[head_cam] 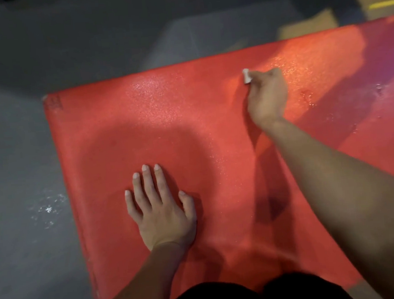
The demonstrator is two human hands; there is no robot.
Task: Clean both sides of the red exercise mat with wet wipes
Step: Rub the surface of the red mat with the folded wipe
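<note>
1 red mat (212, 115); left hand (160, 211) flat on it, right hand (267, 96) gripping 1 wipe (246, 75).

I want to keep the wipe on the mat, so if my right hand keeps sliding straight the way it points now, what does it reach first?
Probably only more red mat, then its far edge. The right hand, gripping the wet wipe, points up-frame; beyond that edge lies grey floor, with nothing visible in between.
</note>
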